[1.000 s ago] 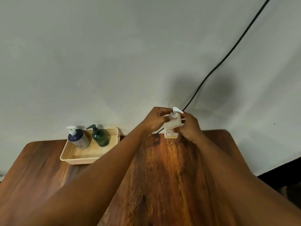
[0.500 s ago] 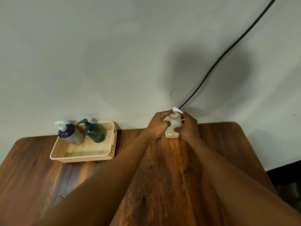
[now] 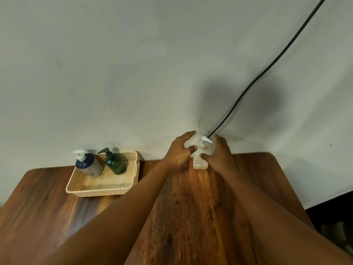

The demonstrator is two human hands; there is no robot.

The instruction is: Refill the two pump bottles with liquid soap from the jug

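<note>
A white jug with a white pump head stands at the far edge of the wooden table, against the wall. My left hand wraps its left shoulder, and my right hand holds its right side. Its lower part, with a label and yellowish liquid, shows between my hands. At the back left, a dark blue pump bottle and a dark green pump bottle stand inside a beige perforated basket.
A black cable runs down the pale wall to just behind the jug. The table's right edge drops off to a dark floor area at the lower right.
The view has shifted, so the basket and table appear further right. My left hand's fingers have spread wider over the jug's shoulder. The jug stays at the same spot.
</note>
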